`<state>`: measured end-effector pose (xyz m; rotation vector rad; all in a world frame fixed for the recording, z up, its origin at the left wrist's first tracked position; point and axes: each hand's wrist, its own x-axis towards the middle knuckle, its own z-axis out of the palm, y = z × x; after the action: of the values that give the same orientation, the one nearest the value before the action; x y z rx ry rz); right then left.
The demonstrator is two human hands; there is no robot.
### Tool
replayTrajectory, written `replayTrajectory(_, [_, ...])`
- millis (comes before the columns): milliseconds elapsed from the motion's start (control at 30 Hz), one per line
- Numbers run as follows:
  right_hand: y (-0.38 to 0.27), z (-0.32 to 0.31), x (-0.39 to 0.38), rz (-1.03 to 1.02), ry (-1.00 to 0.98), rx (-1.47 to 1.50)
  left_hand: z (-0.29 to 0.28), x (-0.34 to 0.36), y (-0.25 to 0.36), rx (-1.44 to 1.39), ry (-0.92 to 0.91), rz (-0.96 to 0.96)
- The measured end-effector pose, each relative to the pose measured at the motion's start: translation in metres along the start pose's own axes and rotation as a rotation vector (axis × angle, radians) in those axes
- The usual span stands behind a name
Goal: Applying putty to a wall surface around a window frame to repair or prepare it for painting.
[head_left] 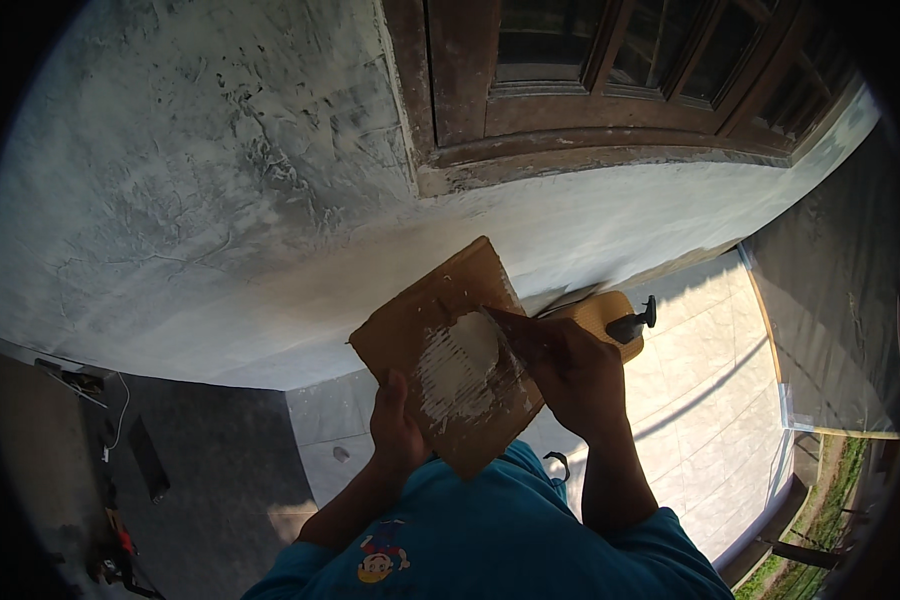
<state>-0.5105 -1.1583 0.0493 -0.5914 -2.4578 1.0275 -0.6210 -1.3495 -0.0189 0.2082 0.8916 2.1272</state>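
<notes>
A brown cardboard sheet with a patch of white paste spread on it is at the middle of the view. My left hand grips its left edge, thumb showing. My right hand, fingers closed, holds a thin flat scraper against the paste, though its shape is partly hidden by the fingers. Just beyond that hand lies a yellow textured float with a black handle.
A patchy plastered wall with a brown wooden window rises ahead. Pale tiles floor the right side, beside greenery at lower right. A dark floor area at left holds a white cable and some red and black items.
</notes>
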Motion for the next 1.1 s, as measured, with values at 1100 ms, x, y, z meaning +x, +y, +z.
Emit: replayTrajectory(1100, [0.001, 0.025, 0.000, 0.044, -0.038, 0.216, -0.001, 0.003, 0.001, 0.026, 0.081, 0.023])
